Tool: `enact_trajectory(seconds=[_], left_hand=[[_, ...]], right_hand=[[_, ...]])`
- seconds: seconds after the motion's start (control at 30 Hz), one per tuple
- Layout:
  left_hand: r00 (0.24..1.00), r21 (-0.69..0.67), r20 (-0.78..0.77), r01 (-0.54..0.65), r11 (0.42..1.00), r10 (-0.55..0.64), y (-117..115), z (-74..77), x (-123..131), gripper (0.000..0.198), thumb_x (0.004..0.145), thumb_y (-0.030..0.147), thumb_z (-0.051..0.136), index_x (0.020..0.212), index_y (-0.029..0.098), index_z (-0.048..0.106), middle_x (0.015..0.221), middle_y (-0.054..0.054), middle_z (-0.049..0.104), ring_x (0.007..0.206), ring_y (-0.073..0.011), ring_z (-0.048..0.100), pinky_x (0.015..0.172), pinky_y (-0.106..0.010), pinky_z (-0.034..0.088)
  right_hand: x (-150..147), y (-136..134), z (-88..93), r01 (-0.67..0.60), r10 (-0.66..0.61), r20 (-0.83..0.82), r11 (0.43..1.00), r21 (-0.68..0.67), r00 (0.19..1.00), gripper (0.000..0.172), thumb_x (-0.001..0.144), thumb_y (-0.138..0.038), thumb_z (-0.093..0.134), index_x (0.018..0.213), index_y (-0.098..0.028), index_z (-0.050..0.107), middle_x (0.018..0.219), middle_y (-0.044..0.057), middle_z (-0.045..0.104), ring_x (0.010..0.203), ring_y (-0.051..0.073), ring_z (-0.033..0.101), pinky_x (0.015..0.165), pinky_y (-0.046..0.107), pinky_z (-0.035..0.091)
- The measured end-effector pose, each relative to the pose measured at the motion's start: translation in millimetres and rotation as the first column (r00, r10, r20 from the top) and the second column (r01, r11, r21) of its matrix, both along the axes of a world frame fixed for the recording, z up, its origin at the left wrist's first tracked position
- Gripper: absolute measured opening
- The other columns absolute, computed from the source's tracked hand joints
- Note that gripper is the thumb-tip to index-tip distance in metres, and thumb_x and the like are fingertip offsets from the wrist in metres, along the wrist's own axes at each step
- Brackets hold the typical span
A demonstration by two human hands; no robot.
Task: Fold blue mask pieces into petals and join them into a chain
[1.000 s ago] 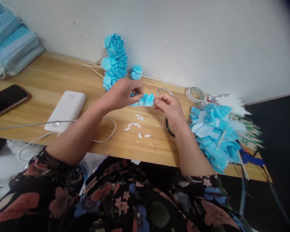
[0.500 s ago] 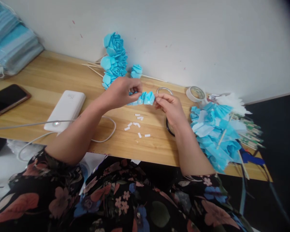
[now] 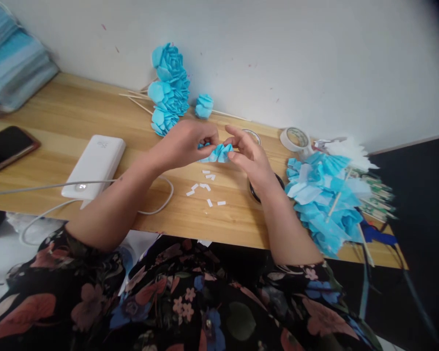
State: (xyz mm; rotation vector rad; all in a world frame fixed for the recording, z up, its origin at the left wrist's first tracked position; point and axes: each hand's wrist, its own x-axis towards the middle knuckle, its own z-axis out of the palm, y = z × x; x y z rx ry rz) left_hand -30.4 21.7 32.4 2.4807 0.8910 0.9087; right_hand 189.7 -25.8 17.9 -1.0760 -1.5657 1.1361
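Just above the table, a pleated strip of light blue crepe-like material [image 3: 220, 153] stretches between my hands. My left hand [image 3: 190, 140] pinches its left part between thumb and fingers, which hide that end. At the right end, my right hand [image 3: 249, 155] has its thumb and a curled finger on the strip, with the index finger raised. Below them, several small white paper pieces [image 3: 205, 186] lie scattered on the tabletop. Behind my left hand are finished blue paper-like flowers [image 3: 170, 90] on thin sticks, and a single blue flower [image 3: 204, 106] lies beside them.
A white power bank [image 3: 94, 165] with a cable and a phone [image 3: 9, 148] lie at left, near stacked blue masks [image 3: 20, 73]. At right are a tape roll [image 3: 295, 140], a black ring-shaped roll [image 3: 256, 194], a blue material pile [image 3: 324, 200] and a blue-handled tool [image 3: 378, 234].
My right hand's fingers have spread from a tight pinch, with the index lifted and the hand moved slightly left around the strip's end. My left hand keeps its pinch. The view has shifted slightly.
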Motion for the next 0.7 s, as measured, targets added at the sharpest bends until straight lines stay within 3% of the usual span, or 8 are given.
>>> enact_trajectory(seconds=[0.17,0.33,0.43,0.53,0.6,0.7], left_hand=[[0.999,0.039,-0.044,-0.004,0.999,0.006,-1.2,-5.9,5.6,0.009,0.088,0.022,0.062,0.083,0.019,0.069,0.078,-0.003,0.071,0.072,-0.0160,0.060,0.068,-0.028,0.040],[0.999,-0.012,-0.040,0.010,1.000,-0.010,-2.9,-7.7,9.6,0.009,0.089,0.022,0.063,0.084,0.021,0.070,0.077,-0.003,0.071,0.074,-0.0170,0.063,0.071,-0.028,0.044],[0.997,-0.034,0.072,-0.009,0.999,0.012,-6.8,-1.2,10.5,0.010,0.091,0.026,0.064,0.097,0.022,0.071,0.088,-0.004,0.073,0.085,-0.0190,0.067,0.077,-0.030,0.049],[0.955,-0.022,0.262,-0.138,0.990,0.139,-14.2,7.7,11.8,0.017,0.095,0.031,0.062,0.109,0.022,0.069,0.101,-0.007,0.073,0.099,-0.0206,0.067,0.082,-0.032,0.051],[0.913,-0.067,0.352,-0.197,0.978,0.208,-20.2,11.0,13.9,0.018,0.099,0.035,0.058,0.103,0.021,0.069,0.093,-0.006,0.072,0.091,-0.0185,0.066,0.076,-0.030,0.050],[0.927,-0.219,0.339,-0.088,0.972,0.161,-28.1,9.9,19.9,0.031,0.100,0.039,0.054,0.080,0.019,0.066,0.066,-0.001,0.063,0.062,-0.0127,0.056,0.058,-0.026,0.042]], right_hand=[[-0.3,1.0,-2.9,-0.012,0.011,0.049,1.000,0.009,0.999,0.053,0.080,-0.046,0.079,0.129,-0.030,0.067,0.106,0.002,0.069,0.100,0.022,0.066,0.093,0.038,0.056],[-2.5,2.9,-5.0,0.039,-0.041,0.154,0.999,0.015,0.987,0.041,0.077,-0.036,0.077,0.117,-0.029,0.072,0.098,0.001,0.069,0.099,0.024,0.065,0.091,0.039,0.054],[-2.6,3.2,-4.8,0.098,-0.099,0.142,0.995,0.012,0.985,0.036,0.076,-0.033,0.074,0.111,-0.028,0.073,0.094,0.001,0.068,0.092,0.022,0.065,0.087,0.038,0.053],[-0.6,3.6,-4.7,0.185,-0.185,0.060,0.983,-0.004,0.981,0.038,0.079,-0.036,0.070,0.116,-0.030,0.071,0.100,0.000,0.070,0.096,0.022,0.066,0.085,0.037,0.054],[1.0,4.4,-4.7,0.226,-0.227,-0.013,0.974,-0.030,0.974,0.040,0.082,-0.040,0.067,0.120,-0.031,0.070,0.107,0.001,0.072,0.103,0.023,0.067,0.087,0.038,0.055],[2.7,5.9,-4.0,0.245,-0.250,-0.091,0.968,-0.060,0.964,0.044,0.083,-0.046,0.064,0.124,-0.029,0.067,0.113,0.004,0.073,0.108,0.023,0.068,0.091,0.039,0.057]])
